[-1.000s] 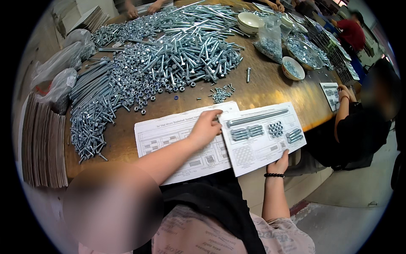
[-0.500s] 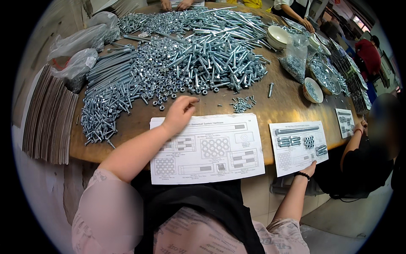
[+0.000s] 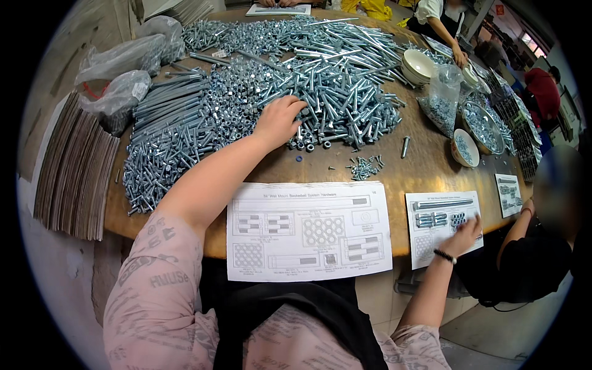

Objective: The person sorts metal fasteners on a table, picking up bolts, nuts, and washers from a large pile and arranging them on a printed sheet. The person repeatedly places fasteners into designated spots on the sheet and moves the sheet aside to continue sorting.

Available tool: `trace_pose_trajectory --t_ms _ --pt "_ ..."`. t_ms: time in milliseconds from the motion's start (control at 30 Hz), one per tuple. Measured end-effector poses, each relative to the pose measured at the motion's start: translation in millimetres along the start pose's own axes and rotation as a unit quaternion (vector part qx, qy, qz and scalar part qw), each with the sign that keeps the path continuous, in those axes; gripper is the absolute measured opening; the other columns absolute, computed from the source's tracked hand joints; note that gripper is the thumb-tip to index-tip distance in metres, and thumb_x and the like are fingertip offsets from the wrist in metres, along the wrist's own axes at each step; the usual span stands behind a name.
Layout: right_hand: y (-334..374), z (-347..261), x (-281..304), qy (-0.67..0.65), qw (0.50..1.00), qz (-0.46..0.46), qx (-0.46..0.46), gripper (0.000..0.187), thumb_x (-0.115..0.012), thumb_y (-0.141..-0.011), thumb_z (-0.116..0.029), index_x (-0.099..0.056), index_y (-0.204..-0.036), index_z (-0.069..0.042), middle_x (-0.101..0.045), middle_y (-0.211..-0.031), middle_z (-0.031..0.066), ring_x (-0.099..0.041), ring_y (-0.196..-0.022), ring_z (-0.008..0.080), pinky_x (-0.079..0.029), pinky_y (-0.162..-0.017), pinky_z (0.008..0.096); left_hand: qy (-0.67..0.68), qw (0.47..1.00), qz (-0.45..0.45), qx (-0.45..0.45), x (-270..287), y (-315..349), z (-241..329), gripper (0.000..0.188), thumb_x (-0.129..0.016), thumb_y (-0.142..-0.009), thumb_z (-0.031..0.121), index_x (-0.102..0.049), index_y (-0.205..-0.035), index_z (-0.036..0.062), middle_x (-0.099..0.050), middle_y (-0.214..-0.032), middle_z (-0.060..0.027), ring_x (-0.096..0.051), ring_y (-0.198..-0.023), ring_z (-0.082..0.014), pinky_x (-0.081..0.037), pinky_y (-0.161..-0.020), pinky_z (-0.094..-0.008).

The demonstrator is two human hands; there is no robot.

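Note:
My left hand (image 3: 279,122) reaches over the heap, where loose nuts (image 3: 237,86) meet a pile of hex bolts (image 3: 345,105). Its fingers are curled down among the metal, and what they grip is hidden. My right hand (image 3: 462,237) is over the right-hand printed sheet (image 3: 422,262), fingers apart beside a cluster of nuts (image 3: 457,219). On that sheet also lie a long rod (image 3: 443,204) and short bolts (image 3: 431,219). Directly before me at the table edge lies a stack of printed hardware diagrams (image 3: 308,231).
Small screws (image 3: 364,168) and a single bolt (image 3: 405,147) lie on the wooden table (image 3: 197,237). Cardboard sheets (image 3: 74,172) and plastic bags (image 3: 117,95) stand at left. Bowls (image 3: 465,148) and a bag of hardware (image 3: 441,102) are at right. Co-workers sit around the table.
My left hand has moved forward from above the diagram stack onto the pile. My right hand has left the right sheet's lower edge and is now over its hardware. The view has shifted slightly.

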State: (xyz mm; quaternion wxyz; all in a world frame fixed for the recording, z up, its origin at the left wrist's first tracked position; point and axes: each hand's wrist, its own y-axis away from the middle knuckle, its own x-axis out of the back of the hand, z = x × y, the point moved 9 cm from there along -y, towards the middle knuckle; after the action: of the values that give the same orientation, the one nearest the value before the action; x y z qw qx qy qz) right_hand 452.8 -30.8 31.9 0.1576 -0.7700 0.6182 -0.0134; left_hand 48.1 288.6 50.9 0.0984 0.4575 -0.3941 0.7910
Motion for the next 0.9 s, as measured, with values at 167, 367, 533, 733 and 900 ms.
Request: trace_pose_trajectory --t_ms 167,367,533,733,900 --pt "86 -11 -197 0.169 0.887 -0.398 0.159 0.023 -0.054 -0.084 -0.009 -0.06 -0.107 -0.004 -0.061 -0.095 0.0057 -0.056 -0.086 0.0166 -0.045 -0.076 0.0295 -0.14 0.99 -0.033 -0.014 -23 -33 -6 0.037 -0.056 -0.074 0.007 -0.056 -0.111 0.0122 -0.054 -0.112 -0.0058 -0.051 -0.104 -0.0256 -0.04 -0.087 -0.0388" --pt "192 14 -316 0.421 0.656 -0.546 0.306 0.019 -0.046 -0.082 -0.016 -0.058 -0.09 -0.003 -0.063 -0.088 0.016 -0.061 -0.081 0.0321 -0.049 -0.07 0.0406 -0.266 0.958 -0.087 -0.066 -41 -48 1 0.023 -0.053 -0.076 0.011 -0.06 -0.097 0.0159 -0.057 -0.095 -0.0023 -0.055 -0.095 -0.0194 -0.038 -0.087 -0.0358" --pt "207 52 -348 0.55 0.579 -0.473 0.372 0.016 -0.046 -0.083 -0.012 -0.062 -0.084 -0.007 -0.065 -0.075 0.0075 -0.065 -0.072 0.025 -0.051 -0.059 0.0348 -0.283 0.945 -0.09 -0.135 -47 -51 4 0.009 -0.052 -0.076 0.011 -0.06 -0.08 0.0136 -0.059 -0.079 -0.0021 -0.058 -0.085 -0.02 -0.034 -0.095 -0.0403" --pt "222 40 -353 0.523 0.511 -0.426 0.532 0.013 -0.05 -0.08 -0.018 -0.062 -0.078 -0.012 -0.054 -0.084 0.003 -0.052 -0.082 0.0198 -0.04 -0.064 0.0322 -0.27 0.949 -0.038 -0.155 -24 -41 4 0.009 -0.051 -0.077 0.011 -0.058 -0.082 0.0135 -0.057 -0.078 -0.002 -0.057 -0.082 -0.0208 -0.037 -0.091 -0.0383" --pt "224 31 -335 0.453 0.491 -0.45 0.593 0.012 -0.05 -0.074 -0.017 -0.06 -0.078 -0.011 -0.052 -0.083 0.0051 -0.048 -0.083 0.0218 -0.038 -0.068 0.0327 -0.123 0.992 0.038 0.016 12 -36 -22 0.009 -0.051 -0.077 0.011 -0.056 -0.085 0.0089 -0.059 -0.084 -0.0056 -0.058 -0.085 -0.0242 -0.042 -0.078 -0.0388"
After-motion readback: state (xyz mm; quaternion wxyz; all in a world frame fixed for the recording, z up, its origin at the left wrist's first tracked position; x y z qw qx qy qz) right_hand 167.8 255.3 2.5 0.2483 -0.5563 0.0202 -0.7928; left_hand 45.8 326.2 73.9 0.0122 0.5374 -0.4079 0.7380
